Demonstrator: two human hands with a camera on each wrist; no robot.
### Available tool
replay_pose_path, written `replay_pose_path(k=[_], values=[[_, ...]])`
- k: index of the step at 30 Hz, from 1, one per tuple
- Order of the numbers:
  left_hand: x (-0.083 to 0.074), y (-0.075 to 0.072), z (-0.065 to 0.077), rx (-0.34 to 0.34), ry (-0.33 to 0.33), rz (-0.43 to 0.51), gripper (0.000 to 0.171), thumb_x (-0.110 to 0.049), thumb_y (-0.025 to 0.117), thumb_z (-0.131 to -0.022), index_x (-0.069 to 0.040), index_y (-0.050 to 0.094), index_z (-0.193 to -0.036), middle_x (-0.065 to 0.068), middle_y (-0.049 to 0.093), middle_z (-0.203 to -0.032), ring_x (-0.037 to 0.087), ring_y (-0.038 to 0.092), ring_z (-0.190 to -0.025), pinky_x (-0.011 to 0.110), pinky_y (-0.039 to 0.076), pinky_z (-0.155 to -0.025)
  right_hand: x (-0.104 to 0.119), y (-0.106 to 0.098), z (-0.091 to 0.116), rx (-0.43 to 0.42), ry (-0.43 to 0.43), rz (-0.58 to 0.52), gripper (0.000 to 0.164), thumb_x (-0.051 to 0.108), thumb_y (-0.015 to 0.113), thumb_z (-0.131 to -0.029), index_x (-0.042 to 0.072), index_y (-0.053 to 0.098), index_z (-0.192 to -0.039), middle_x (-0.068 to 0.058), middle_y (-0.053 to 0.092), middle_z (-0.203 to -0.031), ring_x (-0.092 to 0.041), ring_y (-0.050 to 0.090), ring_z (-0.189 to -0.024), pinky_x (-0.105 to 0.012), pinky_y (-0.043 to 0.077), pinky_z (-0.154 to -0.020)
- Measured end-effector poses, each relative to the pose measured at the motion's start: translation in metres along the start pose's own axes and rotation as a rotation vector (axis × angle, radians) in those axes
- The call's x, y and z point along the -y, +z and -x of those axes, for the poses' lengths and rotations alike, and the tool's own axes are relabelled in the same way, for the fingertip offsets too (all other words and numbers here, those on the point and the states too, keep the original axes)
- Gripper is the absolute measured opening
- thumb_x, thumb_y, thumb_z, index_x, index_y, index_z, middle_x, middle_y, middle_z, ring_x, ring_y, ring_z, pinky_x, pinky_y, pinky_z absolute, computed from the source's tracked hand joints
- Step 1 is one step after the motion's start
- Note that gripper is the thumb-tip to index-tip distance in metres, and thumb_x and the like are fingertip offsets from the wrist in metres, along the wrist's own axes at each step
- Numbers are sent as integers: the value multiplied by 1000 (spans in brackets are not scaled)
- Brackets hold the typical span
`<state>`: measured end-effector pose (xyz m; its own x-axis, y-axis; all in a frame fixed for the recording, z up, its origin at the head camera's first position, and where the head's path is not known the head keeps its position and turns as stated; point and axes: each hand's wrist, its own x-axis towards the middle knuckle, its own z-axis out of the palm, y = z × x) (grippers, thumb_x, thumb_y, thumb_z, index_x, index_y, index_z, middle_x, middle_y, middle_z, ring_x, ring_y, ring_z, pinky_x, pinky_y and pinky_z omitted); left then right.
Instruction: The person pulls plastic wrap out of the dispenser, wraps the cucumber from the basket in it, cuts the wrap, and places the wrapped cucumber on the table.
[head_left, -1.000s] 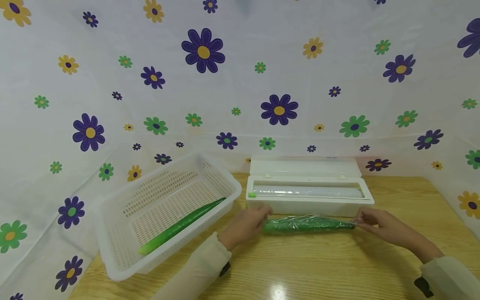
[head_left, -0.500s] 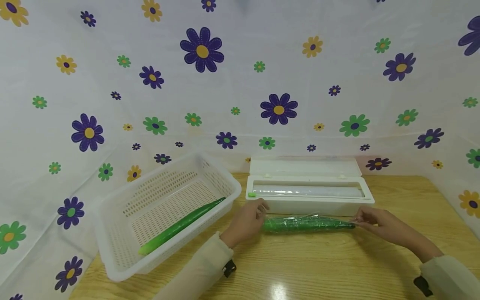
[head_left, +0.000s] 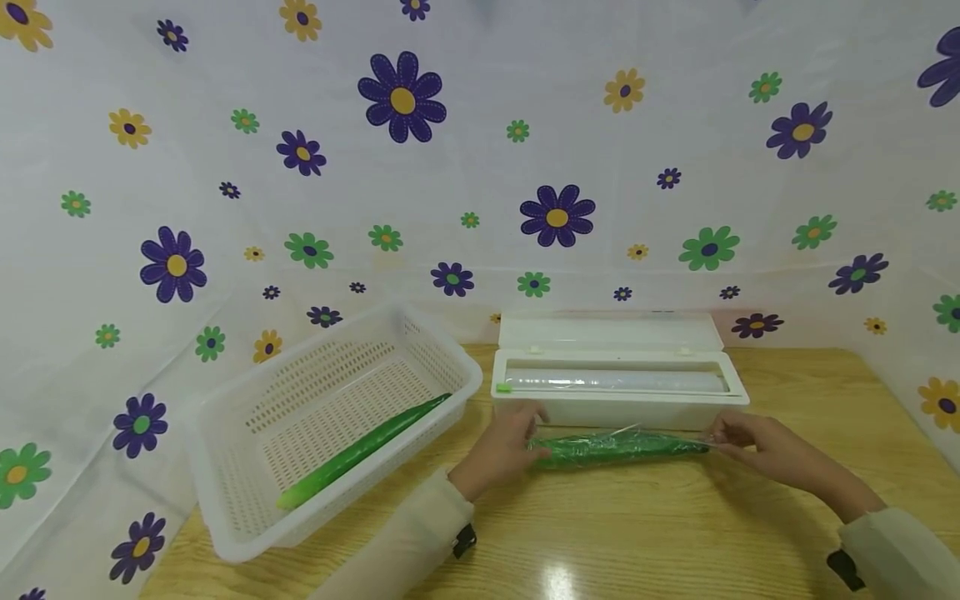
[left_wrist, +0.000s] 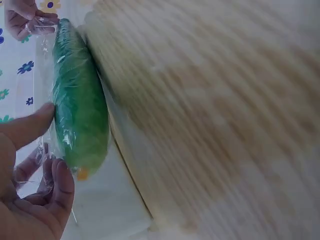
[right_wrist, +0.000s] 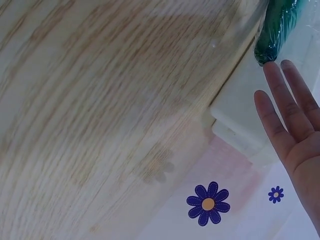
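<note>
A cucumber [head_left: 622, 450] wrapped in clear cling film [left_wrist: 46, 42] lies on the table in front of a white dispenser box. At its lighter left end is my left hand [head_left: 495, 450]. In the left wrist view, that hand's fingers [left_wrist: 62, 185] curl with film bunched on them, while the thumb is against the cucumber's side. My right hand [head_left: 772, 454] pinches the film at the dark, narrow right end. Three of its fingers [right_wrist: 285, 107] extend beside the tip in the right wrist view; the pinch itself is out of sight there.
Behind the cucumber stands the white film dispenser [head_left: 622, 412], lid up, with a roll of film [head_left: 615, 381] inside and a green slider [head_left: 504, 387]. At left, a white perforated basket [head_left: 225, 525] holds an unwrapped cucumber [head_left: 360, 454]. A flowered sheet backs the wooden table [head_left: 637, 533].
My left hand has shifted slightly right and turned at the cucumber's left end, its thumb now against it. The film there looks more gathered. My right hand keeps its pinch in place.
</note>
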<state>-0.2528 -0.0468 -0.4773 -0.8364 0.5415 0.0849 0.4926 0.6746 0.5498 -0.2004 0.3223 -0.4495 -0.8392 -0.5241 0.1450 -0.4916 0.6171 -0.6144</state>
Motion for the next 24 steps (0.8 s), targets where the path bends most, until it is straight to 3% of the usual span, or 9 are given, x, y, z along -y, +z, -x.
replay_pose_path(k=[3, 8, 12, 14, 18, 20, 24], values=[[-5, 1, 0, -5, 29, -118, 28, -22, 69, -85, -18, 58, -111, -4, 58, -87, 5, 52, -71, 17, 44, -60, 1, 1, 0, -9, -41, 12, 11, 4, 62, -88, 14, 57, -85, -15, 66, -101, 10, 55, -95, -23, 55, -73], [-12, -1, 1, -68, 192, -398, 18, -20, 65, -88, -20, 65, -106, -2, 64, -90, 9, 60, -74, 17, 48, -61, 1, 4, 1, -47, -106, 112, 22, 4, 72, -79, 22, 59, -76, -11, 64, -101, 7, 53, -97, -27, 53, -70], [-19, -4, 4, -106, 293, -582, 8, -20, 63, -90, -19, 70, -93, -3, 61, -80, 6, 55, -64, 14, 42, -51, 1, 6, 0, -77, -147, 212, 26, 4, 77, -71, 25, 63, -72, -8, 63, -99, -5, 58, -93, -27, 52, -70], [-22, -4, 5, -77, 307, -652, 12, -27, 64, -89, -17, 71, -87, -4, 61, -79, 5, 53, -63, 15, 42, -50, 1, 8, -1, -83, -155, 247, 24, 5, 79, -69, 25, 66, -71, -8, 63, -98, -13, 60, -91, -27, 52, -70], [-25, 0, 8, 2, 326, -765, 28, -37, 70, -82, -13, 67, -96, -3, 61, -88, 8, 56, -73, 17, 46, -54, 0, 10, -2, -76, -155, 291, 20, 7, 80, -69, 24, 69, -72, -10, 63, -99, -23, 61, -88, -31, 53, -70], [-24, 3, 8, -8, 348, -833, 34, -37, 72, -81, -13, 63, -104, -2, 60, -92, 9, 57, -77, 16, 48, -55, 1, 10, -2, -80, -163, 311, 20, 8, 80, -68, 24, 70, -72, -10, 64, -99, -25, 61, -88, -32, 53, -70], [-22, 8, 7, -79, 377, -936, 22, -22, 67, -87, -15, 61, -107, -2, 60, -90, 7, 58, -74, 14, 47, -52, 1, 11, -2, -77, -167, 315, 20, 8, 79, -69, 25, 68, -72, -10, 64, -99, -25, 62, -88, -33, 53, -70]])
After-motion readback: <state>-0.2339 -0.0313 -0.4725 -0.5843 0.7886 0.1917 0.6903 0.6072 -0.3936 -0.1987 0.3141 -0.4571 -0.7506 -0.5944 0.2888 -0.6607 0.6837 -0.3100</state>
